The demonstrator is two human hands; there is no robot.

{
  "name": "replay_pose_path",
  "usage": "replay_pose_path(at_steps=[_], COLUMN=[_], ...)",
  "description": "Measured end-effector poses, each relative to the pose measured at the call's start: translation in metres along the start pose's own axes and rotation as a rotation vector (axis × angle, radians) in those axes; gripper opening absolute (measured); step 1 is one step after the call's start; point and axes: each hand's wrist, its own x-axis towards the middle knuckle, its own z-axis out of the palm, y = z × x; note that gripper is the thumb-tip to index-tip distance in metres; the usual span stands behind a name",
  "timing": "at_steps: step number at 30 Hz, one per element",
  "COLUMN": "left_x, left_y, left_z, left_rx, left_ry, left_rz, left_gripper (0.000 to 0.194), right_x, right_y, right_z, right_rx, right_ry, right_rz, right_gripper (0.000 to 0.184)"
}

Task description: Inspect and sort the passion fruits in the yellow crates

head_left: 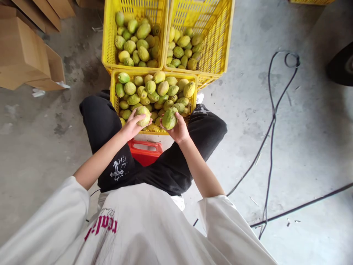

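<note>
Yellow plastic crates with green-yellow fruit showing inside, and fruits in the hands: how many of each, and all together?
Yellow slatted plastic crates showing oval green-yellow fruit inside: 3
Rounded pale yellow-green fruit in the left hand: 1
Rounded green fruit in the right hand: 1
Total: 5

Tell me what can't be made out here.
In the head view:
Paler fruit: underside hidden by the left hand.
Greener fruit: underside hidden by the right hand.
Near yellow crate: floor covered by piled fruit.
Red object: lower part hidden by black trousers.
Dark round object: cut off by right edge.
</note>
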Motion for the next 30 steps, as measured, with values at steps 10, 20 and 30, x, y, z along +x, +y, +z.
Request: replay_pose_path(at_steps=[10,20,30], left_x=[-0.0031,-0.004,-0.0035], left_y=[0.0009,0.0001,-0.003], left_z=[-0.0011,-0.0013,-0.0048], left_rx=[-0.049,-0.021,0.029], left_ry=[-0.056,-0.087,-0.126], left_rz=[-0.031,-0.012,0.015], left_gripper=[0.07,0.059,0.064], right_x=[-0.0004,0.0007,-0.0042], right_y=[0.0022,0.0052,-0.0011], right_z=[-0.0023,-0.0061,0.001], right_rx=[0.042,-0.018,0.049], right_ry=[-0.104,-0.014,-0.158], right_rz=[0.009,-0.01,-0.014], right_gripper=[0.038,0.035,0.044])
